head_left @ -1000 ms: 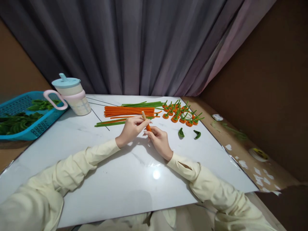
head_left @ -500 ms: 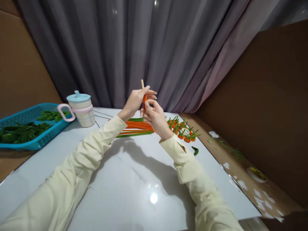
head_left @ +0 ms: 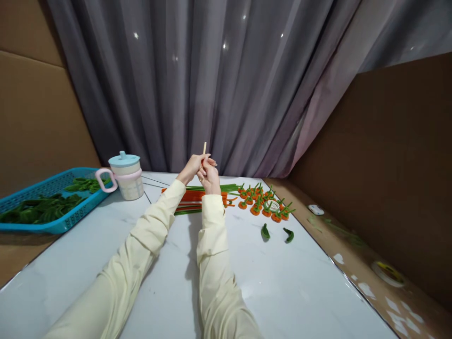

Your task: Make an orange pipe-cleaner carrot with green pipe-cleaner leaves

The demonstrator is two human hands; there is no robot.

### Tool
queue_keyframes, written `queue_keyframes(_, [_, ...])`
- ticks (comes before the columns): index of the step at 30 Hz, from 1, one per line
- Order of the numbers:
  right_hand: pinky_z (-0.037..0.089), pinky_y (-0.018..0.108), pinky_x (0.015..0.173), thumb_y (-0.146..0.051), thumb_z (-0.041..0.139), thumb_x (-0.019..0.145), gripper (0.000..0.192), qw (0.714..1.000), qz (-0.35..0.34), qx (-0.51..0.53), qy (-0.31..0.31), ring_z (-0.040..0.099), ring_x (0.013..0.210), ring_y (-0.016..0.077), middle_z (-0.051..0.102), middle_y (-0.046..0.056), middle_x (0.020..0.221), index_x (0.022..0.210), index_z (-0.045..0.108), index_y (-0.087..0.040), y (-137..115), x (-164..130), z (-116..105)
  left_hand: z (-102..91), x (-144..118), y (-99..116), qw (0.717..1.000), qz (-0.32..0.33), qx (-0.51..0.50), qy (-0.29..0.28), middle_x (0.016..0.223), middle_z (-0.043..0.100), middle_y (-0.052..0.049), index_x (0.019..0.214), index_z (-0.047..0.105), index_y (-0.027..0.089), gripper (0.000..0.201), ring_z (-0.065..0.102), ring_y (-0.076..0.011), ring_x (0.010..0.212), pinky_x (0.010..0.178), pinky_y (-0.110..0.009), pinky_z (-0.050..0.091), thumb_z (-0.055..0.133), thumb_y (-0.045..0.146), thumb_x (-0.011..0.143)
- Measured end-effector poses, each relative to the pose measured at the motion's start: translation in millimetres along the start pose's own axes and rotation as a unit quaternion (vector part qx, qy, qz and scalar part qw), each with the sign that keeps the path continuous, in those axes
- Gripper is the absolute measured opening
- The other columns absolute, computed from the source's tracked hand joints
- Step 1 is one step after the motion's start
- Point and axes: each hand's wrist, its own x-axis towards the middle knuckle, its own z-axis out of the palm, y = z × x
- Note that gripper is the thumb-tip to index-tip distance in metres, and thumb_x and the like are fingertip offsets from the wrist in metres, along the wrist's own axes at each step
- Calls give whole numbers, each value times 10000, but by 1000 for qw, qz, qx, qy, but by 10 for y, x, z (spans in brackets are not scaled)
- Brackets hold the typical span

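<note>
Two hands, raised together above the table [head_left: 247,282], grip one stick [head_left: 204,148]: left hand [head_left: 192,167] and right hand [head_left: 209,175] both close around it (tip pointing upward). Orange stems [head_left: 192,195], coiled pieces [head_left: 263,205] and a cup [head_left: 126,176] lie beyond.

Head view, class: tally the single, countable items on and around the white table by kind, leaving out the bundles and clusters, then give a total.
Blue tray: 1
Lidded cup with pink handle: 1
Loose green curled pieces: 2
Wooden stick held in both hands: 1
Tape roll: 1
Total: 6
</note>
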Motion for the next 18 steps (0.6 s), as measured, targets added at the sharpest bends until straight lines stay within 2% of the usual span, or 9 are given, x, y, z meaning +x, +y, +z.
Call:
queue_keyframes(6, [215, 149, 297, -374, 604, 847, 400, 1000, 10, 2, 7, 213, 304, 10, 318, -125, 395, 602, 338, -204, 19, 12, -46, -22, -2, -87, 1000, 7, -16, -15, 603, 705, -103, 785, 723, 91, 501, 445, -87, 315, 347, -212, 298, 508, 543, 786])
queue_keyframes(11, [264, 148, 316, -436, 619, 823, 400, 999, 27, -36, -25, 311, 323, 21, 420, -89, 406, 602, 397, -187, 118, -25, -70, -115, -98, -108, 999, 29, -32, -16, 683, 724, -125, 776, 695, 80, 452, 421, -68, 316, 339, -197, 266, 529, 501, 799])
queue_keyframes(18, [145, 144, 299, -486, 570, 841, 471, 991, 38, -107, -69, 210, 288, 8, 324, -110, 347, 548, 345, -195, 178, 18, -97, -150, -126, -177, 995, 64, -61, 50, 636, 704, -98, 754, 651, 86, 426, 549, -115, 431, 389, -195, 341, 520, 483, 832])
